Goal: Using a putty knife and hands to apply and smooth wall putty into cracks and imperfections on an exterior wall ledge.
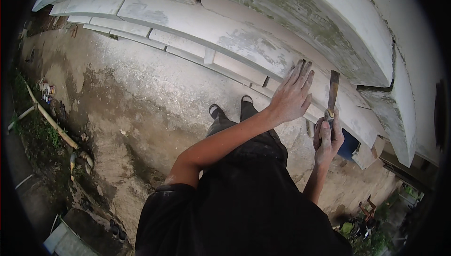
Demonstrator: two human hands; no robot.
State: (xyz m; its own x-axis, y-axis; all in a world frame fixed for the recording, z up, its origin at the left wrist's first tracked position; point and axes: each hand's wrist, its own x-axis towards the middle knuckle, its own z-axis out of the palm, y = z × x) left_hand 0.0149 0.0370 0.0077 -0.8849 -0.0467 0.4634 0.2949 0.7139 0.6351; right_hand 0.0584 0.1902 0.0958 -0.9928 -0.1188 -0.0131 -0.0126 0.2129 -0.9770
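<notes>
My left hand (292,97) lies with its fingers stretched out on the edge of a long white concrete ledge (188,22), which has rough grey patches. Pale dust coats the skin. Close by on the right, my right hand (328,137) is wrapped round the handle of a putty knife (334,89). Its narrow, brown-stained blade points up and away from me, and the fingers cover most of the handle. I cannot tell whether the blade touches the ledge behind it.
A thicker ledge (300,9) overhangs at the top, with a gap at its right corner. Lower white slabs step down to a stained concrete floor (155,91), where my sandalled feet stand. A blue object (348,145) sits beside my right hand. Pipes (58,126) and plants run along the left.
</notes>
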